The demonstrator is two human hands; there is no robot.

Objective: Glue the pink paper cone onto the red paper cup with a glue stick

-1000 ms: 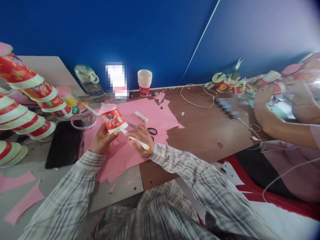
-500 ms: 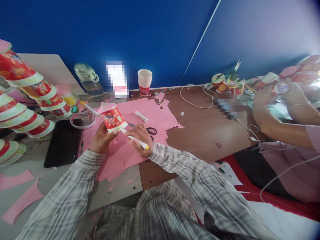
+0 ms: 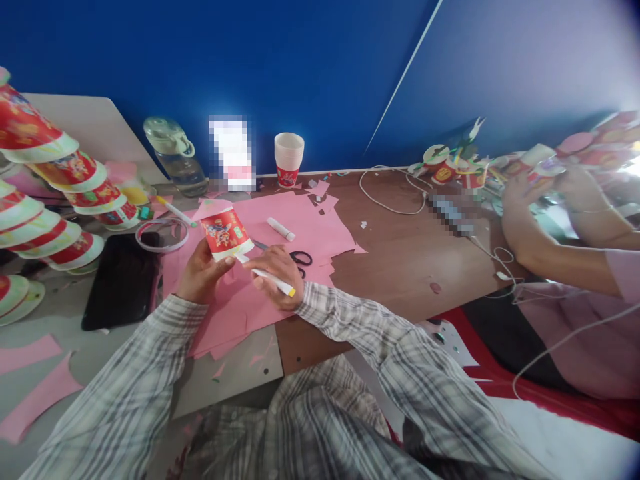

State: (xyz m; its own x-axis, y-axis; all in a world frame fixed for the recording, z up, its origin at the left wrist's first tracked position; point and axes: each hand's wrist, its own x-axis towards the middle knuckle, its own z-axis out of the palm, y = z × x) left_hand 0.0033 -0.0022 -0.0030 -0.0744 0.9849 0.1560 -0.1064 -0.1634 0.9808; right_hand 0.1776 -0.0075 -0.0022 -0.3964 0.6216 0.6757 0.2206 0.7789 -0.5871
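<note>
My left hand [image 3: 197, 273] is closed around a red printed paper cup [image 3: 225, 233], held upside down and tilted, with pink paper on its upper end. In my right hand [image 3: 277, 270] is a white marker [image 3: 273, 281] with a yellow end. Its tip meets the cup's white rim. Under both hands lies a pink paper sheet [image 3: 310, 233]. On that sheet, black-handled scissors [image 3: 301, 259] are partly hidden by my right hand, and a white marker cap or tube [image 3: 281, 229] rests further back.
Stacked decorated cups [image 3: 75, 177] stand at the left, near a black phone [image 3: 123, 280] and a roll of tape [image 3: 163, 235]. A water bottle [image 3: 175, 160] and a stack of white cups [image 3: 289, 160] line the wall. At right, a co-worker's hands [image 3: 530, 190] hold a cup; cables lie between.
The view has shifted slightly, so the scene sits a little lower and further left now. My hands keep hold of the cup and marker, with the tip still at the rim.
</note>
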